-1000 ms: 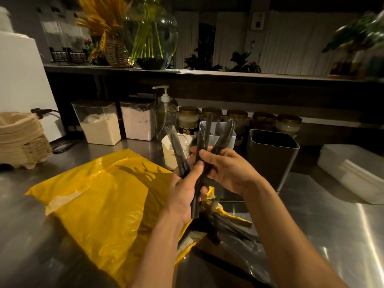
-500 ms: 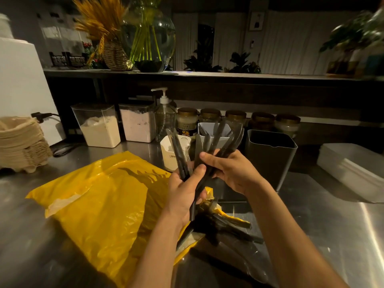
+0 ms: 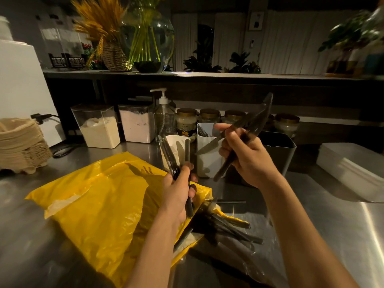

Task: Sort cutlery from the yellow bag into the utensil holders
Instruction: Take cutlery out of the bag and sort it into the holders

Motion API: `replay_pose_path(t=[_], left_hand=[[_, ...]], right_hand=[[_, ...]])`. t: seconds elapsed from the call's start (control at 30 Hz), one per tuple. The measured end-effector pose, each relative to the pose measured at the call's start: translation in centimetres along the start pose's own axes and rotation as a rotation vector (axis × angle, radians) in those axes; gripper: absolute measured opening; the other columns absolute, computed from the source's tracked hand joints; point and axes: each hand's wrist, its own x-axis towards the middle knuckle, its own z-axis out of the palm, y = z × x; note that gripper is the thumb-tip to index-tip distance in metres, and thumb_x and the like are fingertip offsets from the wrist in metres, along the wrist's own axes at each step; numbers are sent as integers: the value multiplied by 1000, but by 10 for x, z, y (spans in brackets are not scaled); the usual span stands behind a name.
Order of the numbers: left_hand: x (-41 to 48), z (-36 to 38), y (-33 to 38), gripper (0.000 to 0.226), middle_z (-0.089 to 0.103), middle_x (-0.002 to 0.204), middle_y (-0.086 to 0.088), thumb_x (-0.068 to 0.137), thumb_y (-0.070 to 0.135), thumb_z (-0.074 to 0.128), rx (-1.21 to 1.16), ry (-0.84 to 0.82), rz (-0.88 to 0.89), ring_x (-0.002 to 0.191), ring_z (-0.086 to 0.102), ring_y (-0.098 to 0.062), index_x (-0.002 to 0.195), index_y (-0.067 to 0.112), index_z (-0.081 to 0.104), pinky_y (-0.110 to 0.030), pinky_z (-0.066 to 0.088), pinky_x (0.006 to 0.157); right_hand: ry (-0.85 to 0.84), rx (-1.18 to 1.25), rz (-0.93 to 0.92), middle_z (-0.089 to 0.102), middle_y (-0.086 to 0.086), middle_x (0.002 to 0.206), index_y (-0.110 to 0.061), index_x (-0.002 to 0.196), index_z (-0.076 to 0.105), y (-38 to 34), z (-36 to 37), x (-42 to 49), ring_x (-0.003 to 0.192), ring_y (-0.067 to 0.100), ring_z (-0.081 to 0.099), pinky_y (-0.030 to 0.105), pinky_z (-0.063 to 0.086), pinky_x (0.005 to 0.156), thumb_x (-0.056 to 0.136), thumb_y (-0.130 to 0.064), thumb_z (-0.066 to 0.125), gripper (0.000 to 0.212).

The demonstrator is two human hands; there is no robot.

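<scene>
A crumpled yellow bag (image 3: 99,200) lies on the steel counter, and loose black cutlery (image 3: 226,229) spills from its open right end. My left hand (image 3: 176,194) grips a bunch of black knives (image 3: 169,156) upright above the bag's mouth. My right hand (image 3: 247,156) holds a fistful of black forks (image 3: 256,119) tilted up to the right, over the holders. Behind the hands stand a round white cup holder (image 3: 176,142), a white square holder (image 3: 204,161) with cutlery in it, and a dark grey square holder (image 3: 284,150).
Two clear canisters (image 3: 97,125) of powder, a pump bottle (image 3: 164,117) and several gold-lidded jars (image 3: 208,115) line the back. A stack of paper trays (image 3: 20,144) sits far left, a white bin (image 3: 353,167) far right. Clear plastic wrap (image 3: 261,256) lies by the bag.
The hands have drawn apart. My right hand has lifted its forks up and to the right, away from the bunch that stays in my left hand.
</scene>
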Motion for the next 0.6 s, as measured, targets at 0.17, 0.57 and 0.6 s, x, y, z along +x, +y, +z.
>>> replay_pose_path(t=[0.17,0.57,0.6], left_hand=[[-2,0,5,43,45,59,6,79,60,63,-142,-264,-72,38,32,-2,84,19,73,-17,24,36],[-2,-4,1,11,68,73,-2,80,11,73,-177,-291,12,35,36,-1,90,13,68,-15,27,34],[-2,-4,1,10,72,80,-4,86,6,68,-158,-254,8,35,36,-2,94,12,67,-14,28,34]], right_hand=[[-340,-596,99,71,1,102,-36,97,71,-1,12,-6,92,30,63,40,55,87,106,-22,47,29],[-315,-229,276,63,-5,87,-14,133,62,11,10,-7,73,9,49,22,42,68,103,-2,40,40],[-213,-187,258,56,-3,77,-11,127,64,12,10,-4,67,12,44,26,39,63,105,-2,38,36]])
